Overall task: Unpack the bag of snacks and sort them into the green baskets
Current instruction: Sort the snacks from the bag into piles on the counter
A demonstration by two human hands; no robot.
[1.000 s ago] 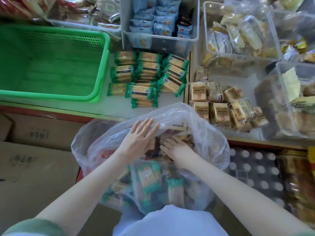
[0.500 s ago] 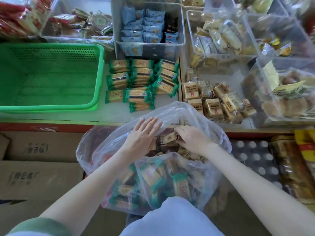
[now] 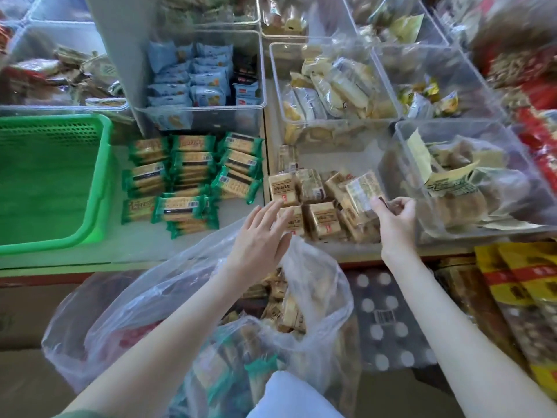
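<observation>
A clear plastic bag [image 3: 168, 300] full of snacks hangs below the counter edge. My left hand [image 3: 260, 236] lies on the bag's upper rim, fingers straight and spread. My right hand [image 3: 394, 217] is lifted over the counter and pinches a small tan snack packet [image 3: 363, 188] above the pile of tan packets [image 3: 319, 215]. A heap of green-wrapped biscuit packs [image 3: 193, 176] lies to the left of that pile. The green basket [image 3: 51, 179] stands at the far left.
Clear plastic bins of snacks line the back: blue packets [image 3: 199, 82], pale yellow cakes [image 3: 331, 95], and a bin at the right [image 3: 470, 182] close to my right hand. Cardboard boxes [image 3: 27, 312] sit below left; red and yellow packs [image 3: 524, 294] lower right.
My right hand came out of the bag with a tan packet and rose up and right over the tan pile. My left hand stayed on the bag's rim.
</observation>
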